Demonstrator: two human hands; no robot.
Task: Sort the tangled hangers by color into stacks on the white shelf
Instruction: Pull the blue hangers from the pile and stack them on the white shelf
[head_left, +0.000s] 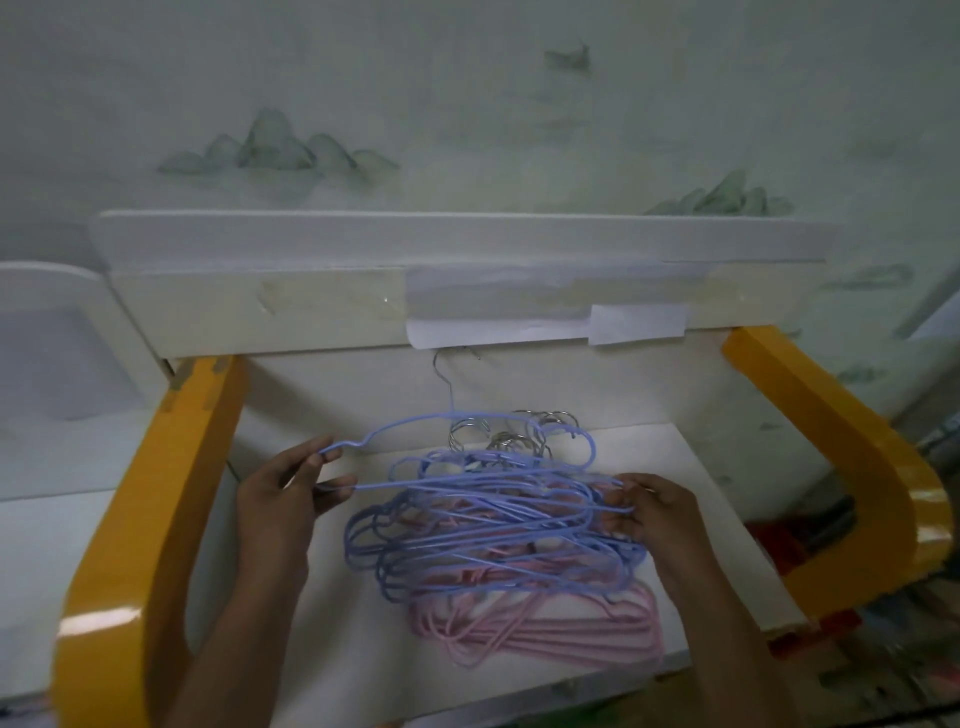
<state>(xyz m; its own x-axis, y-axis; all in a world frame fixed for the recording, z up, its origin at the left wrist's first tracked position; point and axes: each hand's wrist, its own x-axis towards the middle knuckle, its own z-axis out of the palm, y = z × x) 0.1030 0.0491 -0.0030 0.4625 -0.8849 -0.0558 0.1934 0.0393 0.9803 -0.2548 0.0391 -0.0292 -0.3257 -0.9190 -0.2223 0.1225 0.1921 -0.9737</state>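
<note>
Item: tangled hangers (493, 525), one heap of thin coated wire, lying on the white shelf (291, 639) between its two yellow side arms (156, 519).

Blue hangers (483, 519): upper layer of the heap, frames crossed through one another. Pink hangers (540, 629): beneath the blue, showing at the heap's near edge, already fairly aligned. Metal hooks (498, 441): bunched at the heap's far side.

Handling, by judgement: light, springy rather than rigid, coating likely to grip rather than slide; the hooks and shoulder notches are what will snag. Best taken at a shoulder end, clear of the hooks, and drawn out sideways.

Top blue hanger (457, 415): raised above the heap, its own hook reaching toward the shelf's back wall.

Left hand (285, 499): at the heap's left edge, fingers curled, pinching the left shoulder end of the top blue hanger.

Right hand (649, 514): at the heap's right edge, fingertips closed among the blue wire ends; which hanger it grips cannot be told.

No separate stacks yet.
</note>
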